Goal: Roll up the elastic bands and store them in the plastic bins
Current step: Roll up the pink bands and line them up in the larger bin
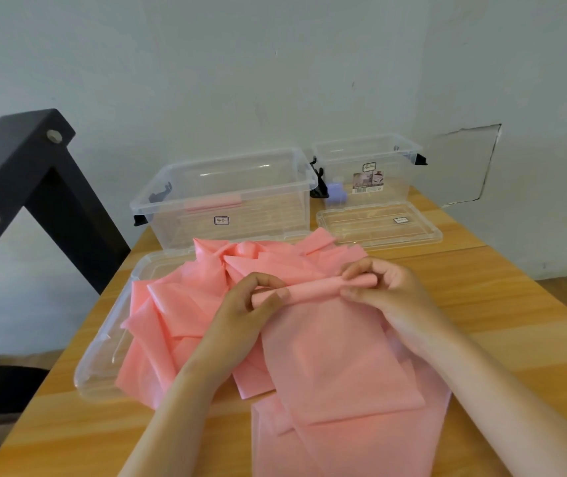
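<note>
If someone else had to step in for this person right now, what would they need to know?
Hands: the left hand and the right hand each pinch one end of a partly rolled pink elastic band. Its unrolled length trails toward the person across the wooden table.
Things: loose pink bands are piled over a clear lid.
Done: one pink roll appears to lie in the large clear bin.
Left: finish this roll, bin it, then roll the pile.
</note>
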`<state>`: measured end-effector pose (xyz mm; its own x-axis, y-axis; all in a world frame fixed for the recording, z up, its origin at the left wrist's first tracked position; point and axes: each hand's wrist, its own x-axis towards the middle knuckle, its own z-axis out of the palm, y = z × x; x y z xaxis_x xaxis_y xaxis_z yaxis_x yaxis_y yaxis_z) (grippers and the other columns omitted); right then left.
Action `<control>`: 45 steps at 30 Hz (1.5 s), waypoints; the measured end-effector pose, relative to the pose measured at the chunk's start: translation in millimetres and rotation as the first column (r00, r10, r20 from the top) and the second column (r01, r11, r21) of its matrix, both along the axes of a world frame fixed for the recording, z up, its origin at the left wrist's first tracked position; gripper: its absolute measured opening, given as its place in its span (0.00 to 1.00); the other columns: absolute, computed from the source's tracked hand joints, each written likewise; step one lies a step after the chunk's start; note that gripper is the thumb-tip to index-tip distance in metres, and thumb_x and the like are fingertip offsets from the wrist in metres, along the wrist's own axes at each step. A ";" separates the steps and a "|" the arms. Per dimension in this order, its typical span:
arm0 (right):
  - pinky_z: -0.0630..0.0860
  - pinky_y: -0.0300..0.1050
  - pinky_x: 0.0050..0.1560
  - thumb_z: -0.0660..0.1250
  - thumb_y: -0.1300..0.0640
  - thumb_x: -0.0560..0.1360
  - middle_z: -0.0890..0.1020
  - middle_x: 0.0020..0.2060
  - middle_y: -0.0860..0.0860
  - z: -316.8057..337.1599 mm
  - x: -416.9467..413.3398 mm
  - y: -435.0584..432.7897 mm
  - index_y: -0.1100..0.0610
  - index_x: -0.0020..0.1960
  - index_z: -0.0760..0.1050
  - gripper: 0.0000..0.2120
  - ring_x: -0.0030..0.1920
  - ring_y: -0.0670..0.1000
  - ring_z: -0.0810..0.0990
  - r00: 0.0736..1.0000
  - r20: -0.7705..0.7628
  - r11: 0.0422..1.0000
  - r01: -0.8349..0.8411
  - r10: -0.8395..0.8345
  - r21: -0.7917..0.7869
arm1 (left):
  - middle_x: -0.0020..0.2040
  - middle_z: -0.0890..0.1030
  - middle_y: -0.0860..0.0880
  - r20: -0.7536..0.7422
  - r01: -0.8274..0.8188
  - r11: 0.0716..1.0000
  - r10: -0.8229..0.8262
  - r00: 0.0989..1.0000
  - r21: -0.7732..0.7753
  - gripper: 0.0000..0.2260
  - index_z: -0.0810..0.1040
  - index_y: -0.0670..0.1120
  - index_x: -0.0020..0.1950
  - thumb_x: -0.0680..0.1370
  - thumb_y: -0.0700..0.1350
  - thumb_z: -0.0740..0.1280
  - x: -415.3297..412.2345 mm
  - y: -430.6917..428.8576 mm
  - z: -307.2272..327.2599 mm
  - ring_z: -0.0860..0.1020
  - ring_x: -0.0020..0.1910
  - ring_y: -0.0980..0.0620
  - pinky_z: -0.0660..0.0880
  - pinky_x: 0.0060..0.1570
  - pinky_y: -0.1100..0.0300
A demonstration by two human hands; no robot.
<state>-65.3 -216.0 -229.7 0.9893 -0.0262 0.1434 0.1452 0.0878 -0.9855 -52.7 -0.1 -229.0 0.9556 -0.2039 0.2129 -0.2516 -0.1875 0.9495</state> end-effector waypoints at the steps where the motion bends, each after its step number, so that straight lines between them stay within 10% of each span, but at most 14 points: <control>1: 0.75 0.36 0.46 0.71 0.73 0.68 0.83 0.42 0.48 -0.6 0.2 -0.1 0.54 0.39 0.79 0.14 0.44 0.46 0.80 1.000 0.007 1.000 0.003 -0.003 0.008 | 0.41 0.79 0.56 0.003 -0.001 1.000 0.001 1.000 -0.003 0.01 0.78 0.47 0.47 0.77 0.42 0.68 0.0 -0.4 0.3 0.75 0.39 0.60 0.72 0.38 0.69; 10: 0.67 0.28 0.25 0.72 0.61 0.72 0.81 0.36 0.46 0.5 0.2 0.6 0.56 0.47 0.80 0.05 0.29 0.37 0.76 0.996 -0.093 1.000 0.006 -0.008 -0.020 | 0.38 0.77 0.62 0.057 -0.086 0.991 0.092 0.994 -0.107 0.10 0.76 0.45 0.51 0.72 0.37 0.73 2.0 1.9 1.2 0.72 0.36 0.61 0.69 0.36 0.71; 16: 0.74 0.32 0.43 0.70 0.73 0.69 0.84 0.45 0.46 -0.4 0.9 -2.1 0.54 0.39 0.77 0.14 0.46 0.44 0.81 0.999 0.039 1.000 -0.008 0.007 0.021 | 0.43 0.78 0.58 0.007 -0.054 0.998 0.054 0.999 -0.017 0.02 0.78 0.48 0.50 0.78 0.44 0.67 -2.2 -2.2 0.8 0.74 0.39 0.62 0.70 0.38 0.71; 24: 0.67 0.28 0.24 0.71 0.64 0.72 0.83 0.38 0.50 4.6 -2.1 -0.4 0.53 0.53 0.77 0.12 0.28 0.39 0.77 0.997 -0.082 0.999 -0.004 0.008 0.048 | 0.36 0.76 0.61 0.071 -0.070 0.993 0.076 0.995 -0.090 0.11 0.74 0.43 0.52 0.73 0.34 0.72 0.7 0.4 2.6 0.71 0.34 0.62 0.69 0.35 0.71; 36: 0.75 0.31 0.45 0.71 0.69 0.70 0.84 0.46 0.46 1.7 -0.2 -2.6 0.55 0.49 0.78 0.13 0.47 0.43 0.81 0.998 0.064 0.996 -0.002 -0.004 0.091 | 0.41 0.73 0.54 0.058 -0.020 0.998 0.023 0.998 -0.060 0.07 0.74 0.42 0.53 0.77 0.36 0.67 -4.1 -3.4 3.3 0.69 0.34 0.62 0.67 0.35 0.72; 45: 0.75 0.42 0.42 0.73 0.64 0.71 0.85 0.41 0.47 0.0 -0.3 -0.6 0.55 0.49 0.80 0.09 0.42 0.46 0.81 0.990 0.002 0.984 0.141 -0.142 0.112 | 0.33 0.81 0.52 -0.006 -0.131 0.950 0.135 0.991 -0.284 0.10 0.72 0.43 0.57 0.77 0.36 0.67 -0.5 -4.6 2.5 0.76 0.32 0.58 0.72 0.34 0.69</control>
